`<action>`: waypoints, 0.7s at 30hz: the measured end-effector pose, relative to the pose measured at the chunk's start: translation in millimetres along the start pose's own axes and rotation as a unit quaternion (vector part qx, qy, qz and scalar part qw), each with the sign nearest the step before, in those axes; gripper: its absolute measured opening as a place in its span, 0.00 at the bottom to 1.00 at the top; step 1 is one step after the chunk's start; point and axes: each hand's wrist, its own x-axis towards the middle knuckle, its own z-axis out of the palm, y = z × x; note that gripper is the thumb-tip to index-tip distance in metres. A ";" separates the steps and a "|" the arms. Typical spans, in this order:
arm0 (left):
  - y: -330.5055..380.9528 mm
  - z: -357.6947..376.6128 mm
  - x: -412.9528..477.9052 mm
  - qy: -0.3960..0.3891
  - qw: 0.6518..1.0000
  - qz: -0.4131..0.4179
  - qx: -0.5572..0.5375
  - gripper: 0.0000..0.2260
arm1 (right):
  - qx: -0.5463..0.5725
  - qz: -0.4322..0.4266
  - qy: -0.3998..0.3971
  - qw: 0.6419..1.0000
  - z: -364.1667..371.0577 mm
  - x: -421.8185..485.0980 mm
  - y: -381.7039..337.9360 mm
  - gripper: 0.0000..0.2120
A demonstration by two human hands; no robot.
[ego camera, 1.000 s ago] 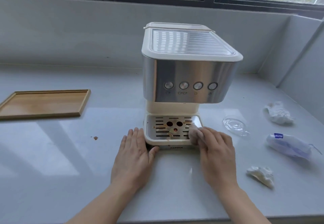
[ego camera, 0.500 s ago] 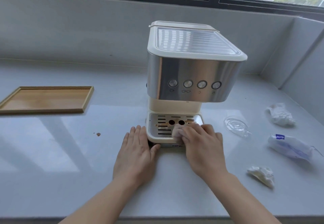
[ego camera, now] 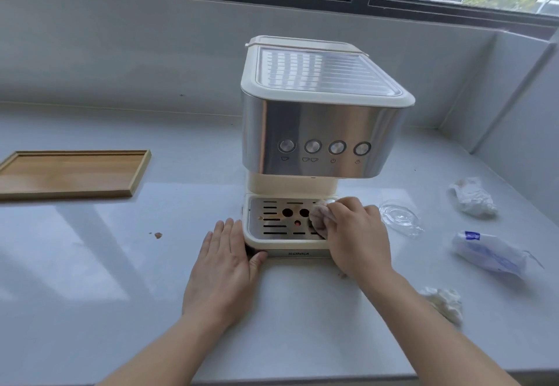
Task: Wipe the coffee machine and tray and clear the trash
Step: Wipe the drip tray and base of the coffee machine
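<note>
A cream and steel coffee machine (ego camera: 320, 119) stands on the white counter. Its metal drip tray (ego camera: 272, 222) at the base shows brown coffee spots. My right hand (ego camera: 357, 234) presses a stained crumpled tissue (ego camera: 319, 214) onto the right part of the drip tray. My left hand (ego camera: 223, 264) lies flat on the counter, fingers apart, its thumb against the machine's front left corner. Crumpled tissues lie at the right: one far (ego camera: 473, 196), one near (ego camera: 444, 302).
A wooden tray (ego camera: 69, 174) sits at the left. A clear plastic lid (ego camera: 399, 216) and a blue-and-white tissue pack (ego camera: 490, 252) lie right of the machine. A brown stain (ego camera: 158, 235) marks the counter to the left. Walls close off the back and right.
My right hand has slid the tissue from the front middle of the drip tray toward its right rear. My left hand has stayed at the machine's corner.
</note>
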 end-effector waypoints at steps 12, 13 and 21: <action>-0.2 0.0 -0.7 -0.002 1.000 -0.003 0.011 0.32 | -0.021 -0.023 -0.031 0.999 -14.8 30.9 -1.3 0.10; 0.2 -0.3 -0.5 -0.001 1.000 -0.003 0.013 0.32 | -0.003 -0.012 -0.027 1.000 -16.5 38.5 -3.5 0.11; -0.7 0.5 1.0 0.009 1.000 0.000 0.015 0.31 | 0.046 -0.119 0.011 0.992 -5.2 -8.0 15.4 0.11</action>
